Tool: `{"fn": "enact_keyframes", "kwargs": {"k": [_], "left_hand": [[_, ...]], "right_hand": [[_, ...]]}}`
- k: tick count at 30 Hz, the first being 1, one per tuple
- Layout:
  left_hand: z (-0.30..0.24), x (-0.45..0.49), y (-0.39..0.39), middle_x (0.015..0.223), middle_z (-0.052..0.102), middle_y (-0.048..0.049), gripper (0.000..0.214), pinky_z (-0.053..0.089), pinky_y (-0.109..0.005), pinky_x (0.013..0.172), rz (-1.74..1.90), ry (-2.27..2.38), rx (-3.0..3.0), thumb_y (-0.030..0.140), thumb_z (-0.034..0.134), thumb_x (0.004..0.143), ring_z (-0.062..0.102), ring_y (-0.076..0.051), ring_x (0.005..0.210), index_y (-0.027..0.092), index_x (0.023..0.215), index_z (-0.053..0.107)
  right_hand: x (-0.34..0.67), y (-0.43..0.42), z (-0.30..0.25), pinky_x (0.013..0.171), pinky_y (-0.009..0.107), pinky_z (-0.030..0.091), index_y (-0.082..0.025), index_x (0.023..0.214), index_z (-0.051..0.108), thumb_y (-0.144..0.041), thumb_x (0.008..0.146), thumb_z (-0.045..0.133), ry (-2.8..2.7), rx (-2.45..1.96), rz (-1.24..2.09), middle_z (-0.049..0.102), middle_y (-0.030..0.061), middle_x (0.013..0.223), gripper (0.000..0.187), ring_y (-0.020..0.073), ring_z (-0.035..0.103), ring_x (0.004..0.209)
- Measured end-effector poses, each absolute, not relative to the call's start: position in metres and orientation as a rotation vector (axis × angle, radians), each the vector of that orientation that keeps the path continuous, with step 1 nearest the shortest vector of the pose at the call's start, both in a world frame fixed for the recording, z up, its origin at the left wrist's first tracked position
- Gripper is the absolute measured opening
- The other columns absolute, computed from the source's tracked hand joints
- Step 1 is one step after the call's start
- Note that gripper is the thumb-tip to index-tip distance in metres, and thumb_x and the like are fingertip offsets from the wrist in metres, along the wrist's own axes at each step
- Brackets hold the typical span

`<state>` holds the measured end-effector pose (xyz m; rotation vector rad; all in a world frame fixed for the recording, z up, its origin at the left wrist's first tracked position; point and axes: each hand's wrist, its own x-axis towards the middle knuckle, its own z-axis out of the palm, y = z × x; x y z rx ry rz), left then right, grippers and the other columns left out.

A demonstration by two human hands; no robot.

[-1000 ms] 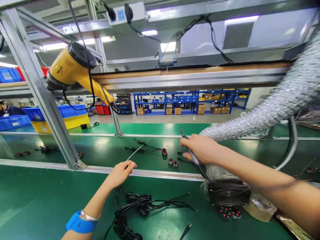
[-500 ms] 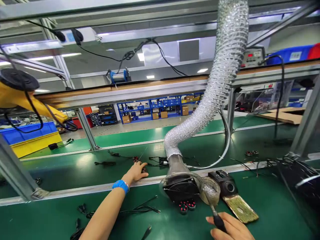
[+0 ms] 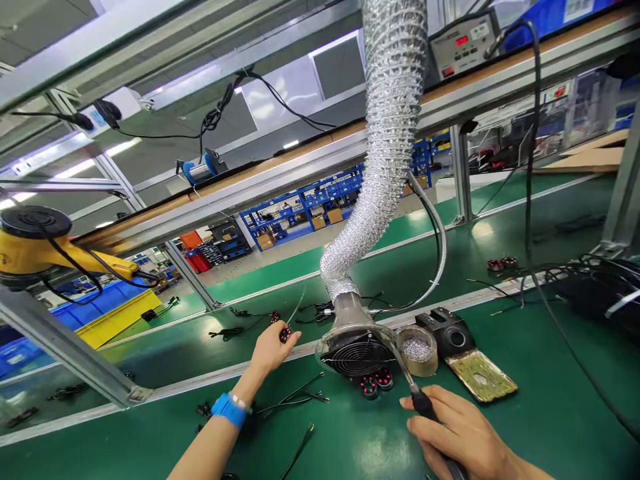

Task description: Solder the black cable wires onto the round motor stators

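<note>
My left hand point(image 3: 270, 350), with a blue wristband, pinches a small round black part with red dots point(image 3: 285, 334) above the metal rail. A thin pale strand point(image 3: 299, 303) rises beside those fingers; whether they also hold it is unclear. A similar part stands just behind. Closed round its black handle, my right hand point(image 3: 457, 430) holds a soldering iron point(image 3: 424, 404). Its metal shaft points up and left, beside a round tub of metal shavings point(image 3: 417, 349). Two more red-dotted parts point(image 3: 376, 383) sit below the black fan grille point(image 3: 357, 357).
A silver flexible duct point(image 3: 395, 133) comes down to the fan hood. A soldering iron stand point(image 3: 453, 333) with a yellowish sponge point(image 3: 481, 375) is at the right. Black cables point(image 3: 295, 400) lie on the green mat. A solder spool point(image 3: 200, 171) sits on the shelf above.
The view has tilted and shifted. My left hand has drawn back from the rear strip with the red-dotted part in its fingers. My right hand still grips the soldering iron.
</note>
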<state>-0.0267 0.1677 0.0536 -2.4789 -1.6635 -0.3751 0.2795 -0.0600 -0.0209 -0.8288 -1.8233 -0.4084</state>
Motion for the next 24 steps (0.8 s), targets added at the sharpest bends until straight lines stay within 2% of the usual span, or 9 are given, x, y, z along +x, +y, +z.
{"fn": "enact_keyframes", "kwargs": {"k": [3,6,9,12,15,18,20,22,24], "left_hand": [[0.049,-0.021,0.097,0.075,0.06,-0.0015,0.031,0.046,-0.027,0.066,-0.47,-1.554,-2.56,0.048,0.044,0.093,0.058,-0.016,0.07,0.02,0.086,0.055],[0.024,0.002,0.038,0.079,0.062,-0.0029,0.024,0.047,-0.029,0.065,-0.559,-1.172,-2.832,0.043,0.061,0.081,0.058,-0.018,0.072,0.02,0.085,0.056],[-0.006,0.035,0.015,0.078,0.062,-0.0048,0.027,0.049,-0.033,0.062,-0.495,-0.981,-2.909,0.041,0.069,0.075,0.058,-0.022,0.072,0.02,0.081,0.055],[-0.023,0.059,0.015,0.091,0.064,-0.0087,0.04,0.053,-0.039,0.067,-0.556,-1.006,-2.878,0.04,0.076,0.071,0.06,-0.026,0.08,0.017,0.098,0.056],[-0.02,0.062,0.015,0.105,0.062,-0.0124,0.063,0.056,-0.042,0.078,-0.783,-0.973,-2.903,0.036,0.077,0.072,0.06,-0.027,0.092,0.016,0.123,0.046],[-0.012,0.052,0.004,0.106,0.062,-0.0119,0.045,0.055,-0.037,0.081,-0.968,-0.861,-2.948,0.019,0.054,0.087,0.061,-0.023,0.093,0.017,0.129,0.04],[-0.015,0.048,-0.005,0.098,0.066,-0.01,0.042,0.055,-0.032,0.074,-0.935,-0.709,-2.986,0.01,0.044,0.086,0.063,-0.021,0.085,0.018,0.127,0.043],[-0.026,0.052,-0.013,0.086,0.068,-0.0072,0.034,0.054,-0.029,0.06,-0.784,-0.608,-2.99,0.012,0.047,0.083,0.064,-0.02,0.072,0.017,0.117,0.051],[-0.04,0.061,-0.017,0.075,0.069,-0.0046,0.018,0.047,-0.026,0.047,-0.577,-0.628,-2.977,0.02,0.055,0.082,0.063,-0.02,0.061,0.017,0.1,0.058]], "right_hand": [[0.282,-0.058,-0.019,0.083,0.034,0.055,-0.017,0.098,0.063,0.0,0.083,0.046,-1.814,-0.795,-0.369,0.069,0.0101,0.09,0.028,0.0207,0.066,0.085],[0.278,-0.055,-0.023,0.083,0.036,0.054,-0.015,0.099,0.062,0.003,0.081,0.046,-1.835,-0.795,-0.324,0.067,0.0118,0.092,0.03,0.0218,0.065,0.088],[0.272,-0.056,-0.026,0.078,0.035,0.055,-0.015,0.096,0.062,0.002,0.081,0.046,-1.883,-0.784,-0.302,0.067,0.012,0.09,0.028,0.0214,0.064,0.085],[0.27,-0.063,-0.024,0.075,0.034,0.056,-0.017,0.093,0.061,0.0,0.082,0.046,-1.898,-0.798,-0.297,0.067,0.0105,0.088,0.025,0.0199,0.065,0.081],[0.27,-0.071,-0.018,0.075,0.033,0.057,-0.018,0.095,0.061,-0.001,0.082,0.047,-1.883,-0.825,-0.29,0.068,0.0098,0.088,0.025,0.0194,0.066,0.08],[0.269,-0.077,-0.015,0.076,0.033,0.058,-0.016,0.101,0.06,0.001,0.081,0.05,-1.837,-0.807,-0.303,0.069,0.0117,0.093,0.028,0.02,0.067,0.083],[0.266,-0.079,-0.02,0.08,0.035,0.059,-0.015,0.107,0.058,0.0,0.08,0.053,-1.809,-0.795,-0.294,0.07,0.0146,0.102,0.031,0.022,0.068,0.091],[0.264,-0.079,-0.029,0.081,0.033,0.06,-0.017,0.11,0.058,-0.005,0.081,0.058,-1.843,-0.784,-0.256,0.07,0.0153,0.109,0.031,0.0233,0.069,0.096],[0.262,-0.078,-0.041,0.075,0.028,0.062,-0.02,0.106,0.06,-0.01,0.083,0.062,-1.928,-0.77,-0.218,0.072,0.012,0.107,0.025,0.0221,0.072,0.09]]}}
